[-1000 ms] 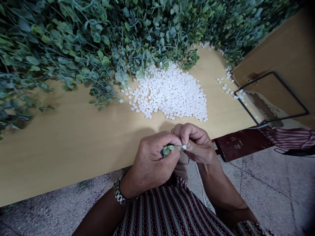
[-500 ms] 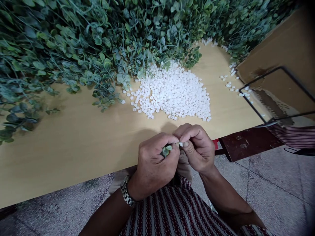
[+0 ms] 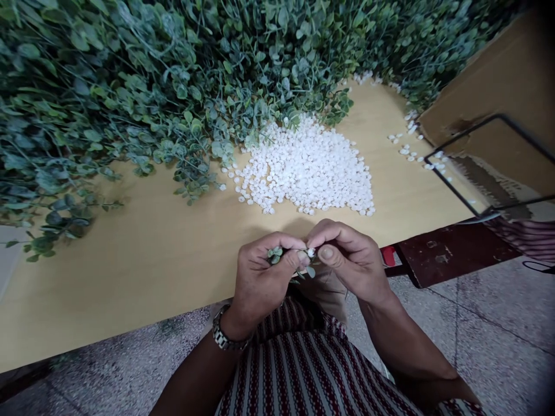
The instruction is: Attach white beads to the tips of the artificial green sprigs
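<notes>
My left hand point(image 3: 264, 271), with a metal-banded watch on its wrist, pinches a small sprig of artificial leaves point(image 3: 274, 255) between thumb and index finger. A white plastic piece point(image 3: 311, 252) shows on the stem at the fingertips. Close on the other side is my right hand point(image 3: 353, 260), its thumb and index finger slightly apart around the white piece; whether the index fingertip touches it I cannot tell. Just beyond both hands lies a heap of small white plastic pieces point(image 3: 312, 167) on the table point(image 3: 151, 254).
A thick mass of artificial greenery point(image 3: 173, 75) covers the far side of the table. On the right stand a torn cardboard box point(image 3: 507, 86) and a black wire frame point(image 3: 466, 130), with loose white pieces near them. A dark red bench point(image 3: 451, 257) sits below the table edge.
My right thumb has moved away from the white piece, which now shows more plainly. My left hand has shifted slightly left, and more leaves show around its fingers.
</notes>
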Available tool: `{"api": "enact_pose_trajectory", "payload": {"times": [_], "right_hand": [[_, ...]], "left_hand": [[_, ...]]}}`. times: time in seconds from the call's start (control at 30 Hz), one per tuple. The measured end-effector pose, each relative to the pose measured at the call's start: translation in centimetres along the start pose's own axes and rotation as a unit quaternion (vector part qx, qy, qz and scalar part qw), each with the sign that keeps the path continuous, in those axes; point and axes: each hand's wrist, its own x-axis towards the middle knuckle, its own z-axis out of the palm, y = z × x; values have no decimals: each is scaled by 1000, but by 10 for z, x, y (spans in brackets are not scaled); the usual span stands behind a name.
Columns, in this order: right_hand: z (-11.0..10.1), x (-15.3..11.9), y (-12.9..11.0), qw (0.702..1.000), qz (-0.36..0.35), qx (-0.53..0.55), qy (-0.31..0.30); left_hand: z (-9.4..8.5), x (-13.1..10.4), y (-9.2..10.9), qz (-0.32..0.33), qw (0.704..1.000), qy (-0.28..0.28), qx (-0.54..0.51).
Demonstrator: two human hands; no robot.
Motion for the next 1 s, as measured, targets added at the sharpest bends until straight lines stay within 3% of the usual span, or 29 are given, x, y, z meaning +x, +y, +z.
{"api": "enact_pose_trajectory", "payload": {"times": [0.23,0.47,0.67,0.87,1.0], "right_hand": [[-1,6,-4,993,91,74,-14],[-6,9,-6,991,116,50,-39],[-2,8,-8,995,81,-32,-54],[-21,5,-12,983,-33,-170,-67],[-44,16,-10,933,-97,-344,49]], "left_hand": [[-1,0,-2,35,998,-11,41],[0,0,-4,99,991,-21,90],[-4,-1,-8,109,987,-29,115],[-4,-1,3,10,995,-54,83],[-5,0,6,-34,998,-46,-9]]}}
